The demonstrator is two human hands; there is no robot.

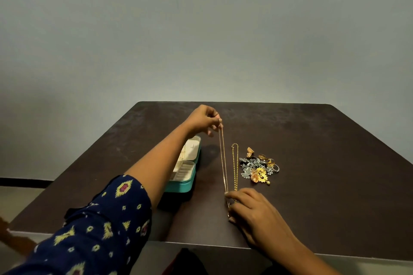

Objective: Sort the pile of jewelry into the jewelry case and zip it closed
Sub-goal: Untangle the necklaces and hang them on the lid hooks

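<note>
Gold chain [223,158], thin, doubled into two strands, stretched in a straight line btwn both hands, running far-to-near over centre of table [312,140]. Far end pinched by fingertips of left hand [204,119], raised over far-centre of tabletop, other fingers curled in. Near end pinched btwn thumb and forefinger of right hand [252,210], down by near edge, remaining fingers loosely bent w/ tips at table surface.

Just right of that: second gold chain [234,167], beaded, lying flat and parallel, clasp at far end. Near end reaches right hand; possibly tucked under its fingers, too small to tell.

Further right, close by: jewelry pile [259,167], a heap of silver-tone pieces, gold rings, yellow flower-shaped piece, small pearl-like bead at near side. Resting on table, apart from both hands.

Left of held chain: jewelry case [187,169], teal outside, cream lining, lying open and unzipped, partly hidden behind left forearm. Near half w/ slotted ring rolls and small compartments.

Navy sleeve [100,230] w/ yellow-and-pink motifs on left arm, near-left. Table dark brown, matte. Grey-blue wall [201,29] behind.
</note>
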